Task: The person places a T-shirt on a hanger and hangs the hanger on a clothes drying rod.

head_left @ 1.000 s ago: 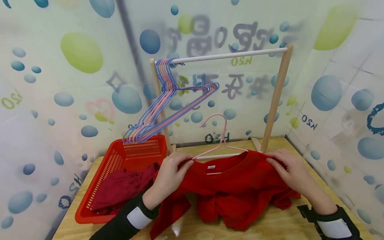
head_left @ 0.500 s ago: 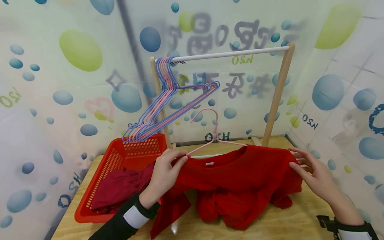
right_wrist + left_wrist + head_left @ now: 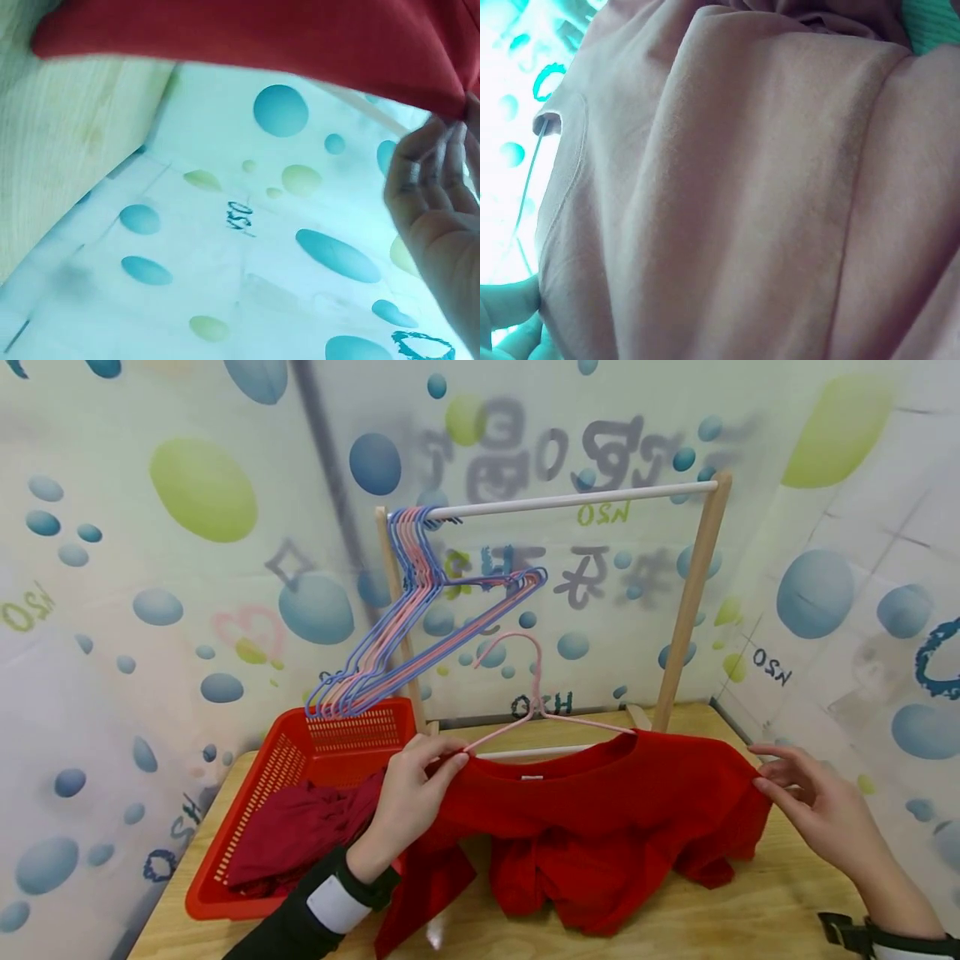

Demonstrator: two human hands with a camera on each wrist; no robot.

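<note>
A bright red fabric garment with a rounded neckline and a small white label (image 3: 585,810) spreads across the lower centre of the head view, its lower folds on the pale wooden worktop (image 3: 667,922). The left hand (image 3: 416,789), left of centre, pinches the garment near the neckline between thumb and fingers. At the right, the right hand (image 3: 817,806) pinches the garment's outer right edge between thumb and fingers.

A thin pink hanger (image 3: 537,689) stands above the neckline in the centre, hook up; its left arm reaches the left hand's fingertips, its right arm enters the neckline. At lower left, a red plastic slatted basket (image 3: 240,908) holds crumpled maroon cloth (image 3: 300,835). Blue and pink hangers (image 3: 408,539) hang upper left on a white rail (image 3: 570,503) with wooden posts (image 3: 692,602).
</note>
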